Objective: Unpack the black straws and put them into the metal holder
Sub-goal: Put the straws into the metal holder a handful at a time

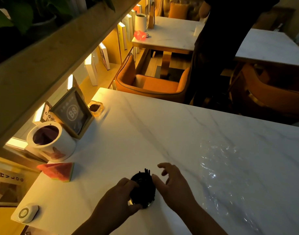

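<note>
Two hands point(121, 197) point(172, 182), one metal holder point(149, 204), one watermelon slice point(58, 171), one framed sign point(74, 112).

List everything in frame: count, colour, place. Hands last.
table: 1, white marble, foreground
metal holder: 1, silver, near edge, between the hands
black straws: bundle, count unclear, black, in the holder
plastic wrap: 1, clear, on the table right of the holder
watermelon wedge: 1, red and green, table's left edge
canister: 1, white, behind the wedge
B8 sign: 1, dark, wooden frame, behind the canister
glass dish: 1, dark contents, beside the sign
button device: 1, white, near-left corner
armchair: 1, orange, across the table
standing person: 1, dark clothes, beyond the table
left hand: grips the holder
right hand: fingers spread, thumb at the straws
</note>
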